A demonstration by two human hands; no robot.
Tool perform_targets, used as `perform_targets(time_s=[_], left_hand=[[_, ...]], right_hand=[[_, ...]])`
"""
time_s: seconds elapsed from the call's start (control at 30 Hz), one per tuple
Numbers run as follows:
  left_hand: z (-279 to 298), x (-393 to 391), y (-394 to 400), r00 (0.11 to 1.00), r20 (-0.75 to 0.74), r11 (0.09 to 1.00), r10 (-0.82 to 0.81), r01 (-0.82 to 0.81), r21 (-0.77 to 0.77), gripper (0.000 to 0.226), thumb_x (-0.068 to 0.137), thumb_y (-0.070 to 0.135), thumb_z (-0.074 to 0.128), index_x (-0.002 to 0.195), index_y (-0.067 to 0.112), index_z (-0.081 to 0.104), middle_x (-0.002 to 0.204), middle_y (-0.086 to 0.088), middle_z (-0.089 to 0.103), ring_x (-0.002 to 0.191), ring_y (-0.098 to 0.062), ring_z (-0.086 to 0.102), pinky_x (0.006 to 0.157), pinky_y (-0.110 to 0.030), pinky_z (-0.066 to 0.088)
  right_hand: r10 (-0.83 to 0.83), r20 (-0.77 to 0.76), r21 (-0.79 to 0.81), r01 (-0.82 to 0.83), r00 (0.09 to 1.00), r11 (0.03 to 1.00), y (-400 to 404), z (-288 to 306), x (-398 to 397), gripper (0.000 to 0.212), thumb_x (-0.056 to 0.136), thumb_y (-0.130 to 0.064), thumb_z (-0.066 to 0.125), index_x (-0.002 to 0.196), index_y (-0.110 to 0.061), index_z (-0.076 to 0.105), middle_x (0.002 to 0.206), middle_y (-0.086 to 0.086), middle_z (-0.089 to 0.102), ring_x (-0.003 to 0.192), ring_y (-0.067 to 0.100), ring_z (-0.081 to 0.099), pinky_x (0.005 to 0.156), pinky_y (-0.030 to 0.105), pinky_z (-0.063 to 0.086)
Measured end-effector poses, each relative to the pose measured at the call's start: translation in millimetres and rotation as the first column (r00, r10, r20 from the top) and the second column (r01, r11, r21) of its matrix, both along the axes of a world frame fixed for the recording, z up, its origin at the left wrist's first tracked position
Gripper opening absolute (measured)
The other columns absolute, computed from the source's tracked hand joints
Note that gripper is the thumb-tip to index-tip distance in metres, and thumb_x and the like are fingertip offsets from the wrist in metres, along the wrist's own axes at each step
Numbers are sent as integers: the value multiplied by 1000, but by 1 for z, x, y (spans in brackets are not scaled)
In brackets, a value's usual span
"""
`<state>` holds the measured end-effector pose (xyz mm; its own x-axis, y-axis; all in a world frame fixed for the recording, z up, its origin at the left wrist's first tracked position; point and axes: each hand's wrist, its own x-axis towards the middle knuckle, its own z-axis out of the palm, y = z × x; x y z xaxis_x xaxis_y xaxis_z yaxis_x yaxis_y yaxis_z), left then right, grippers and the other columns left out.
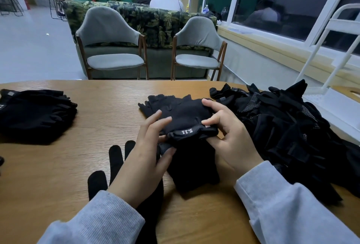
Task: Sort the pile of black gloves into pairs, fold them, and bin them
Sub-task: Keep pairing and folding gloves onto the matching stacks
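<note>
You had the logo glove [181, 115] by its cuff, your left hand [148, 152] pinching the near-left corner between thumb and forefinger while the other fingers lay loosely spread on the back of it, and your right hand [226, 132] curled round the right end of the same cuff, thumb under, fingertips hooked over the top. The glove's fingers pointed away from your grip, lying on the table [109, 103] — whether a matching glove lay under it, I could not tell. By my reading you were at the folding step: the next move called for turning the cuff over toward the fingertips, both hands together. Just under your grip lay another dark glove [192, 169], and beneath your left wrist a full-fingered glove [115, 158]. Right of your grip sat the unsorted pile [282, 124]; well to the left, a stack of done gloves [35, 113]. No bin showed.
</note>
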<state>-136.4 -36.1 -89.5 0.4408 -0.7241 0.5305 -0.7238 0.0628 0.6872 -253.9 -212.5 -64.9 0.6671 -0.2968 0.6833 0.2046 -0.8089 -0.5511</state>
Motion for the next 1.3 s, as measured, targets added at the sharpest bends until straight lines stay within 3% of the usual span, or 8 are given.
perform_targets(time_s=[0.17,0.33,0.73,0.87,0.97,1.1,1.2,1.3], left_hand=[[1,3,0,988,157,997,-1,-12,78,39,76,12,57,101,41,49,140,13,37,126,11,32,95,-1,23],[1,0,4,982,175,978,-72,35,205,27,73,13,62,93,30,54,140,15,36,120,6,37,92,0,25],[2,-11,16,984,117,922,-135,82,378,27,75,34,41,97,36,54,141,27,28,115,11,40,94,-10,32],[4,-14,17,988,118,907,-96,37,420,54,67,67,29,105,41,57,140,30,28,119,12,36,95,-2,23],[2,-15,15,982,176,870,-73,-24,493,88,50,96,21,113,44,55,143,25,27,138,-3,19,111,-20,20],[0,-16,13,973,223,857,-63,-62,512,97,43,98,17,114,45,57,146,23,27,143,-6,-3,116,-27,11],[0,-17,11,961,271,886,-50,-83,455,77,58,82,24,110,42,64,138,21,39,140,-1,10,114,-25,16],[-3,-16,11,951,306,929,-32,-84,359,61,67,73,36,100,36,72,118,18,54,123,-1,33,104,-30,34]], right_hand=[[12,-112,-59,-19,994,998,6,-4,-17,17,75,0,63,89,-9,59,135,-2,50,122,10,51,95,33,47],[-38,-218,-122,11,975,992,8,-13,-31,33,73,0,64,89,-27,52,137,-21,43,81,44,60,76,37,47],[-56,-370,-79,28,927,996,18,-21,-49,47,72,7,62,92,-34,53,131,-26,42,112,3,51,89,19,42],[-84,-411,-69,60,908,996,19,-22,-51,40,74,7,61,92,-30,62,123,-26,49,113,-5,49,90,8,36],[-132,-445,-117,89,886,989,18,-22,-50,33,75,3,62,97,-21,67,117,-21,54,119,-5,41,100,0,20],[-152,-483,-132,100,862,986,18,-21,-51,35,81,1,63,107,-22,67,116,-25,50,125,-24,12,110,9,10],[-190,-526,-168,118,829,979,20,-20,-50,43,84,-2,59,117,-29,61,123,-31,42,137,-1,13,116,30,13],[-215,-481,-176,147,850,973,22,-21,-49,52,84,0,57,128,-28,51,131,-27,36,136,-3,23,113,19,17]])
